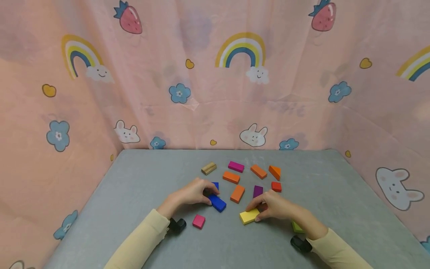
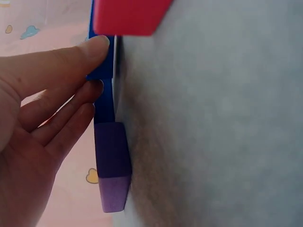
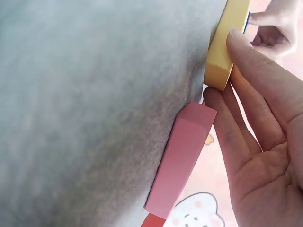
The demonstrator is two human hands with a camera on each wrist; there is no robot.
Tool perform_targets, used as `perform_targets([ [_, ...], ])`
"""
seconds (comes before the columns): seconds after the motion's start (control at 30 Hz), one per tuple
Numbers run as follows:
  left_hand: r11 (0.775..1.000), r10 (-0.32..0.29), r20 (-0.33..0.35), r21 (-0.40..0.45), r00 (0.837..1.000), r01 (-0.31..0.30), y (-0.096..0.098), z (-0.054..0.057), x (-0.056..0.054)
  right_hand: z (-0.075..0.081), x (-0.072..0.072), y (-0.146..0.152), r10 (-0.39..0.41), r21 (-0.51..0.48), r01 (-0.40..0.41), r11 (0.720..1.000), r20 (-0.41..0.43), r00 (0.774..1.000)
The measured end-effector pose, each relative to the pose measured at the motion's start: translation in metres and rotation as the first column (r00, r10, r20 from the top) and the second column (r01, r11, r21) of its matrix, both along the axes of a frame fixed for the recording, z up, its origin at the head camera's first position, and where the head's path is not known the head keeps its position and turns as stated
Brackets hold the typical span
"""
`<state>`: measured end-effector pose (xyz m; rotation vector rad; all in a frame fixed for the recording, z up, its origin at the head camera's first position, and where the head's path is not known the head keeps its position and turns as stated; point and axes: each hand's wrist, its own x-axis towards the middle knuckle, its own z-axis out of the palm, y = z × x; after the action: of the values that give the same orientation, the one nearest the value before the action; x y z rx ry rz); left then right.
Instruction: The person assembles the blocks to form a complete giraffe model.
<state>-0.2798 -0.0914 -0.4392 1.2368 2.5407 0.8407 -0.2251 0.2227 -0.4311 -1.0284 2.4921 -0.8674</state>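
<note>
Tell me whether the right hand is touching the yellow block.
Touching. The right wrist view shows it: the right hand has its thumb tip laid over the yellow block, with no gap visible.

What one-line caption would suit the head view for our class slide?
Left grip holds a blue block, right grip holds a yellow block; orange blocks lie farther back.

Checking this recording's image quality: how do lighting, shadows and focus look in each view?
Head view: soft, fairly even light, the yellow block cleanly outlined; left wrist: a brownish shadow on the tabletop beside the purple block, the surface there blurred; right wrist: a dim patch beside the pink block, the tabletop blurred, the left hand pale and soft in the background.
</note>
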Motion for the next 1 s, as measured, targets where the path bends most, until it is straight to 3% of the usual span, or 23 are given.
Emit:
perform_targets([
  [0.47,0.996,0.066,0.061,0.063,0.996,-0.070,-0.004,0.008,0.028,-0.001,-0.002,0.000,0.014,-0.011,-0.014,1.000,0.006,1.000],
  [0.73,0.994,0.057,0.063,0.088,0.996,-0.063,0.000,0.008,0.039,-0.001,-0.004,0.001,0.023,-0.009,-0.023,1.000,0.012,1.000],
  [1.0,0.994,0.029,0.036,0.105,0.999,-0.033,0.004,0.002,0.043,0.000,-0.005,0.000,0.023,-0.005,-0.023,1.000,0.018,1.000],
])
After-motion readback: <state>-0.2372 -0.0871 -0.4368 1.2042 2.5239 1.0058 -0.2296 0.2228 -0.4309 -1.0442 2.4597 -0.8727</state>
